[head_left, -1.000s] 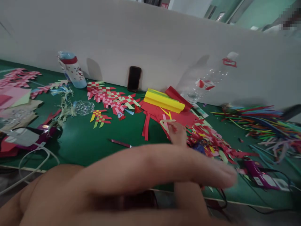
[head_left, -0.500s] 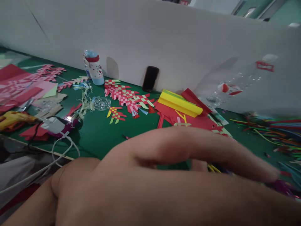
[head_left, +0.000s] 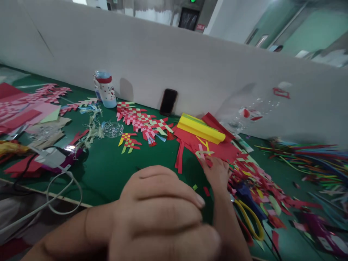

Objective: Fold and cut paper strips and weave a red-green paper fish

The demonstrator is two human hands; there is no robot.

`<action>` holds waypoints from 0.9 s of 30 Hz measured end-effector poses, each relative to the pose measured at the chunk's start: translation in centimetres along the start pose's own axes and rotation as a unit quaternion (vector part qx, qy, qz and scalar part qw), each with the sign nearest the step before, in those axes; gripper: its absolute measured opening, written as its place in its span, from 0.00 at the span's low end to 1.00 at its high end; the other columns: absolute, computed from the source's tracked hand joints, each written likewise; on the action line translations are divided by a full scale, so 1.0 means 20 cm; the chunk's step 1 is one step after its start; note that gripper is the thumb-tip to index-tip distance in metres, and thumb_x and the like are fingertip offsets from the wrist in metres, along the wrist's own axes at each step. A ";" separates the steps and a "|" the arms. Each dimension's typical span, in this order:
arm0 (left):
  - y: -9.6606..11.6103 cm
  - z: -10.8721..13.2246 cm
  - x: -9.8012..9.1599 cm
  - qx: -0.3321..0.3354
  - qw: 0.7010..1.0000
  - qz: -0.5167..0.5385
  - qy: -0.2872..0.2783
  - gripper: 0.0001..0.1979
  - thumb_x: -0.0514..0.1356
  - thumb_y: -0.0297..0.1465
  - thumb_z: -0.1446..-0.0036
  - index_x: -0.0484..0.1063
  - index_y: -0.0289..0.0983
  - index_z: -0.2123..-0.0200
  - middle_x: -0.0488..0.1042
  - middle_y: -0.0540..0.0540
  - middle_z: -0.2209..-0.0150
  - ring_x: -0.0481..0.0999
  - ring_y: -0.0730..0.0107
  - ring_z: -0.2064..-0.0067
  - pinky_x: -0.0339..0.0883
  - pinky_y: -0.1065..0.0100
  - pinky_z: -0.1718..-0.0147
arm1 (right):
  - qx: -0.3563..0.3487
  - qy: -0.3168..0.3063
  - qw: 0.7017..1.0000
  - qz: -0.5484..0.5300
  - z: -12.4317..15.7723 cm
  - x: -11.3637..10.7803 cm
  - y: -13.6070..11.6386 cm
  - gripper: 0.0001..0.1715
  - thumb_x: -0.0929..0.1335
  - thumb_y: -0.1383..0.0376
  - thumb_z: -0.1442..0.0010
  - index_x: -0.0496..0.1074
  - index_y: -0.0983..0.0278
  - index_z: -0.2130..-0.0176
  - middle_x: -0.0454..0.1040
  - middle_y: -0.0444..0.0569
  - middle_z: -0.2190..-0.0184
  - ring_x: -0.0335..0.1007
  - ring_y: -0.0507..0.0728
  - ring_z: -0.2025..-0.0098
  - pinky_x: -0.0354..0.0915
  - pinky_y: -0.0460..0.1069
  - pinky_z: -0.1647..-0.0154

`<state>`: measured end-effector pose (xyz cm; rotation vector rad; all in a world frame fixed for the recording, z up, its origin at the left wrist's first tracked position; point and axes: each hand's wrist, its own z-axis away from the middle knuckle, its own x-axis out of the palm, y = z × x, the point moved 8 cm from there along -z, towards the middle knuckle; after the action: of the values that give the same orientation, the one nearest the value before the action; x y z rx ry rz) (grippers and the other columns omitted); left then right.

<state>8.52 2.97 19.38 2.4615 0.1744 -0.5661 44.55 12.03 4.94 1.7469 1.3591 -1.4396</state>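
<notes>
My left hand (head_left: 163, 217) fills the lower middle, close to the camera. Its fingers are curled into a fist, and whatever may be inside is hidden. Farther out, my right hand (head_left: 217, 172) reaches to the near edge of the red paper (head_left: 231, 150), thumb and fingers apart. Its fingertips are at a pale green strip (head_left: 207, 153) and a pink strip (head_left: 200, 148). Yellow strips (head_left: 203, 142) lie just beyond. A folded yellow sheet (head_left: 201, 128) rests on the red paper. Red strips (head_left: 179, 157) hang off its left side.
Woven paper fish (head_left: 144, 121), a bottle (head_left: 107, 90) and a phone (head_left: 168, 102) stand or lie along the white partition. Paper scraps (head_left: 255, 174), yellow-handled scissors (head_left: 252, 221) and a clear plastic bottle (head_left: 247, 114) are right. Left lie a white cable (head_left: 65, 210) and a charger (head_left: 51, 157).
The view has tilted up and shifted right. My left hand, earlier stretched across the front, is now curled. My right hand now shows at the paper strips.
</notes>
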 end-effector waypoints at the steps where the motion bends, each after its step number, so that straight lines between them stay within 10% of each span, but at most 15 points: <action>1: 0.02 -0.11 0.10 0.095 0.993 0.026 -0.063 0.11 0.58 0.29 0.41 0.77 0.45 0.57 0.80 0.49 0.66 0.79 0.62 0.57 0.76 0.61 0.58 | 0.009 0.003 1.000 0.002 0.00 -0.01 0.00 0.21 0.62 0.50 0.38 0.75 0.61 0.58 0.74 0.57 0.54 0.59 0.69 0.47 0.54 0.61 0.52; 4: -0.03 -0.25 0.26 0.193 0.978 0.064 -0.034 0.11 0.52 0.22 0.41 0.75 0.35 0.64 0.79 0.46 0.70 0.79 0.68 0.62 0.75 0.66 0.62 | 0.010 -0.001 1.000 0.005 0.00 -0.02 0.00 0.16 0.64 0.54 0.40 0.75 0.61 0.64 0.75 0.53 0.57 0.61 0.66 0.50 0.55 0.58 0.53; 12: -0.33 -0.08 0.53 0.188 0.981 -0.001 -0.057 0.12 0.52 0.18 0.44 0.72 0.36 0.68 0.78 0.46 0.71 0.78 0.69 0.65 0.73 0.67 0.65 | 0.047 -0.003 0.999 0.022 0.00 -0.04 0.04 0.13 0.63 0.58 0.38 0.74 0.60 0.65 0.76 0.49 0.57 0.61 0.63 0.50 0.54 0.54 0.57; 22: -0.56 -0.03 0.54 0.089 0.993 0.066 -0.026 0.16 0.50 0.16 0.43 0.74 0.37 0.65 0.77 0.46 0.70 0.77 0.69 0.64 0.73 0.68 0.65 | 0.131 0.026 0.987 0.092 0.02 -0.14 0.20 0.14 0.62 0.61 0.38 0.74 0.63 0.58 0.72 0.58 0.53 0.59 0.69 0.47 0.54 0.64 0.52; 27: -0.56 -0.04 0.54 0.059 0.993 0.089 -0.039 0.16 0.49 0.16 0.43 0.75 0.36 0.65 0.77 0.46 0.70 0.77 0.71 0.65 0.73 0.69 0.66 | 0.048 0.005 0.997 0.058 -0.07 -0.14 0.14 0.21 0.66 0.59 0.41 0.71 0.60 0.49 0.68 0.56 0.46 0.59 0.69 0.45 0.59 0.62 0.51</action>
<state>15.68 12.52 9.36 2.5311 -0.1128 -0.6071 47.81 11.11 7.38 1.8632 1.1895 -1.4547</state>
